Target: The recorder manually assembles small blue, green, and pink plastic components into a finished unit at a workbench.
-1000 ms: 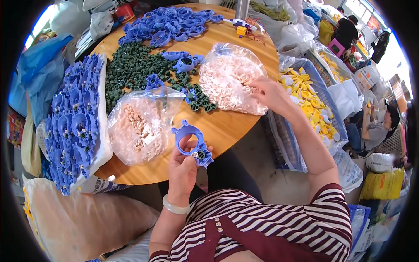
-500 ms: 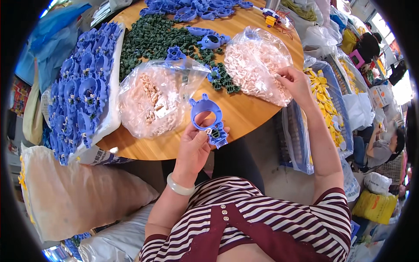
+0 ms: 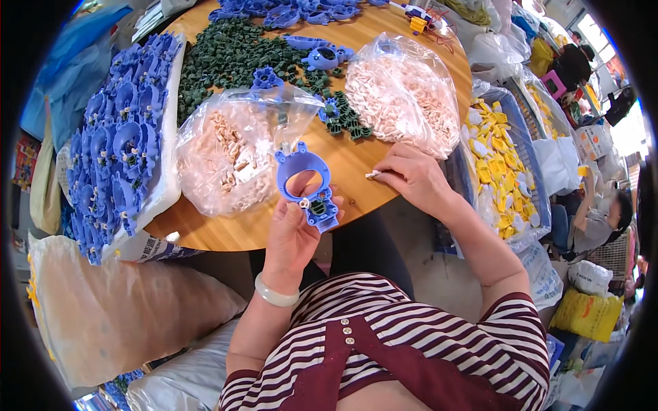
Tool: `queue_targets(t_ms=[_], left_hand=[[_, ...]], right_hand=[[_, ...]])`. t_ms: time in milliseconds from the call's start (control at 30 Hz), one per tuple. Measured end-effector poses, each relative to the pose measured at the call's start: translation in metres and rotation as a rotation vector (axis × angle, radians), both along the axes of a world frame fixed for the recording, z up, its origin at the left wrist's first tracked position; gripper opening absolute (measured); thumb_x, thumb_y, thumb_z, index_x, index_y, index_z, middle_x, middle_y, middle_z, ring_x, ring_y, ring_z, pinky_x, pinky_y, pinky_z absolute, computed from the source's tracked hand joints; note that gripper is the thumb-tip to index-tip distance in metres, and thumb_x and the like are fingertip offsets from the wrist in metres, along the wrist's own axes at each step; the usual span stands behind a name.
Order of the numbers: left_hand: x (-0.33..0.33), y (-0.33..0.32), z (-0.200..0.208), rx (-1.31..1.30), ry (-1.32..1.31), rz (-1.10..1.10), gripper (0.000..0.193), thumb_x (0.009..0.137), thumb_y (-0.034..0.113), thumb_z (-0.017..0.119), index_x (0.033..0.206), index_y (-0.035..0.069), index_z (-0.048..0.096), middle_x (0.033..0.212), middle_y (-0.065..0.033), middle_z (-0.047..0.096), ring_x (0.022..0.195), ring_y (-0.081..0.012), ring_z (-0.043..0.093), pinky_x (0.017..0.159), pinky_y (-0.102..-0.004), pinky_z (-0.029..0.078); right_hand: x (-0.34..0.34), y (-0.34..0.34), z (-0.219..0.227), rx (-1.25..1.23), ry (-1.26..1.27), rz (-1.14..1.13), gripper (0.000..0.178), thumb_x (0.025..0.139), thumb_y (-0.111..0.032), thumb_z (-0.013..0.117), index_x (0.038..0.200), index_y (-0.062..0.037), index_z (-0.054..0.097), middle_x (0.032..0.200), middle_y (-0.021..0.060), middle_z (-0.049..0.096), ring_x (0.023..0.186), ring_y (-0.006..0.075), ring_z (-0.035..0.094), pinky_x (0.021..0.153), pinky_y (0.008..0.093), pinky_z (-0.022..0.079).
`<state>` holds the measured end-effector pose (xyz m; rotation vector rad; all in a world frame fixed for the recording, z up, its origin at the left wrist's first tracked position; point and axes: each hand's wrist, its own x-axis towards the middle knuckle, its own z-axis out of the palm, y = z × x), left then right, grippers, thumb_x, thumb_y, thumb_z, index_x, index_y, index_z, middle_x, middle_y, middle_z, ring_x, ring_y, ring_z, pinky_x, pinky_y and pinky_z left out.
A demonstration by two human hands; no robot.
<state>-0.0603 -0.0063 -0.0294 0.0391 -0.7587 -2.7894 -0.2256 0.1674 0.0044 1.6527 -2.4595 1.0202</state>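
My left hand [image 3: 291, 236] grips a blue plastic figure part [image 3: 282, 179] by its lower end, over the table's near edge. This part has a round hole in its head, two small ears and a dark green piece [image 3: 318, 207] set in its body. A small pale piece [image 3: 373, 175] is pinched between the fingertips of my right hand [image 3: 415, 179], to the right of the blue part and apart from it. Close behind the right hand lies a clear bag of pale pink pieces [image 3: 404, 96]. Another clear bag of such pieces [image 3: 226, 154] is behind and left of my left hand.
Many dark green pieces [image 3: 226, 58] are heaped on the round wooden table [image 3: 233, 233]. Blue parts [image 3: 288, 12] lie at its far side, and more stand in rows on a white board [image 3: 171, 116] at left. A blue crate [image 3: 534, 164] with yellow pieces is at right.
My right hand has moved away from the right bag, leftward and nearer, with a small pale piece in its fingers. My left hand and the blue part have shifted slightly left.
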Motion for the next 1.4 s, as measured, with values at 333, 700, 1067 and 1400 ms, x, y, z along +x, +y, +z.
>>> queue_targets(t_ms=[333,700,1067,1400], left_hand=[[-0.002,0.001,0.002,0.014,-0.003,-0.007,0.060,0.083,0.028,0.065,0.131,0.004,0.038,0.114,-0.0170,0.058,0.101,-0.0293,0.060,0.084,-0.0422,0.053],[0.000,0.001,0.000,0.002,0.016,-0.015,0.060,0.083,0.026,0.065,0.132,0.003,0.038,0.114,-0.0168,0.058,0.100,-0.0301,0.060,0.083,-0.0425,0.053],[0.002,0.002,0.001,-0.030,0.012,-0.002,0.062,0.083,0.025,0.066,0.132,0.003,0.037,0.114,-0.0154,0.058,0.100,-0.0305,0.060,0.083,-0.0425,0.053],[0.002,0.002,-0.001,-0.041,0.029,0.004,0.060,0.083,0.024,0.065,0.132,0.003,0.038,0.113,-0.0149,0.058,0.101,-0.0312,0.060,0.083,-0.0426,0.053]], right_hand=[[-0.001,-0.005,0.007,0.065,-0.079,0.097,0.018,0.079,-0.009,0.064,0.094,-0.0015,0.063,0.084,0.0084,0.056,0.079,0.0223,0.057,0.069,0.0313,0.045],[0.006,-0.006,0.012,0.016,-0.274,0.028,0.011,0.082,-0.003,0.060,0.092,-0.0001,0.060,0.081,0.0056,0.057,0.073,0.0144,0.059,0.064,0.0270,0.048],[0.014,-0.004,0.015,-0.248,-1.085,-0.047,0.010,0.082,-0.002,0.062,0.092,0.0007,0.062,0.078,0.0047,0.063,0.070,0.0128,0.064,0.064,0.0229,0.052],[0.030,-0.013,0.022,-0.303,-1.283,-0.034,0.015,0.086,-0.005,0.059,0.097,0.0038,0.061,0.083,0.0094,0.065,0.074,0.0158,0.066,0.070,0.0259,0.054]])
